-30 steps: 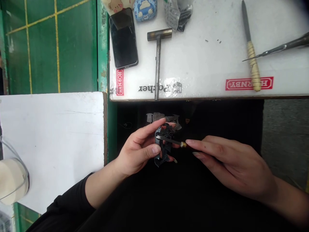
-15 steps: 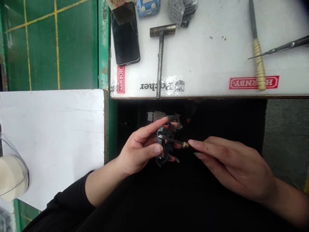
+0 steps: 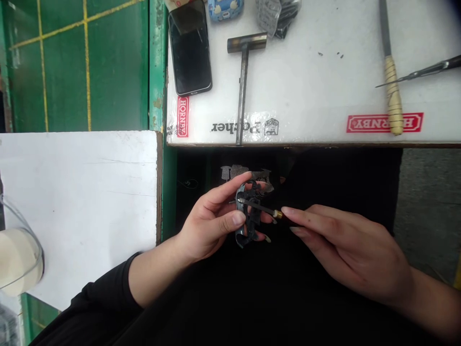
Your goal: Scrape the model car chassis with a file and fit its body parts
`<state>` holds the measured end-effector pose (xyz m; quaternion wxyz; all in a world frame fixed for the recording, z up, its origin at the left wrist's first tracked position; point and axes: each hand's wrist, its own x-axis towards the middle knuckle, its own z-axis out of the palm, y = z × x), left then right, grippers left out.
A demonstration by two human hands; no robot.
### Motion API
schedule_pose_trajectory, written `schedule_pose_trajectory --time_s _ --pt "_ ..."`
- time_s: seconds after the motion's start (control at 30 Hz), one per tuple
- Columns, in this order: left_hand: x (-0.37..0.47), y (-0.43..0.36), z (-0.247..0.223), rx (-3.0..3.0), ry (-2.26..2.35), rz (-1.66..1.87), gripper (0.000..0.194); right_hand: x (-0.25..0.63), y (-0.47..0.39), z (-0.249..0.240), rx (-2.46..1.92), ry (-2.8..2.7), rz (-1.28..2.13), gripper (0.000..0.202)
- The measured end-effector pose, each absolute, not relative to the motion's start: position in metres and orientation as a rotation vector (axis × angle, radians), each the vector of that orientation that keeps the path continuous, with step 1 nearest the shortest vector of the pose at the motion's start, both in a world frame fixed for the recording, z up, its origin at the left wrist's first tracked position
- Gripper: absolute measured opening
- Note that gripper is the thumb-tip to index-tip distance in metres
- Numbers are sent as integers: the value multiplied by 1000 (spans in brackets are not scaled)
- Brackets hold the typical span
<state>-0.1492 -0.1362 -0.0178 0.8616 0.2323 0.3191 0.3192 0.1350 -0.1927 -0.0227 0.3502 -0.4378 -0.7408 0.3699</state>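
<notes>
In the head view, my left hand (image 3: 212, 218) grips a small dark grey and black moulded part (image 3: 254, 216) between thumb and fingers, held over my lap below the table edge. Its outer side is a curved grey shell with irregular black pieces behind it. My right hand (image 3: 353, 250) is closed on a thin-bladed hand tool (image 3: 264, 207) with a brass collar. The handle is mostly hidden by the fingers. The blade points left, and its bright tip lies at the upper part of the grey shell.
On the white-topped table (image 3: 309, 96) lie a T-shaped metal hammer (image 3: 243, 81), a black phone (image 3: 190, 48), a wrapped-handle file (image 3: 392, 96), tweezers (image 3: 428, 71), plastic bags (image 3: 277, 17) and a blue patterned case (image 3: 225, 8). A white board (image 3: 90, 202) with a tape roll (image 3: 19, 262) is at left.
The view has shifted slightly, so the table items appear a little further right. The part has turned slightly in my left hand, and the blade tip stays against its shell.
</notes>
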Motion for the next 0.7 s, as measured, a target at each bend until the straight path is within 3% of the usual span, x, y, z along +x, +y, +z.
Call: schedule_pose_trajectory --time_s 0.27,0.7 --pt "-146 -137 -19 535 744 688 53 139 -190 -23 -1224 -1888 1051 34" --pt "-143 -134 -17 524 857 711 57 126 -190 -16 -1255 -1933 855 43"
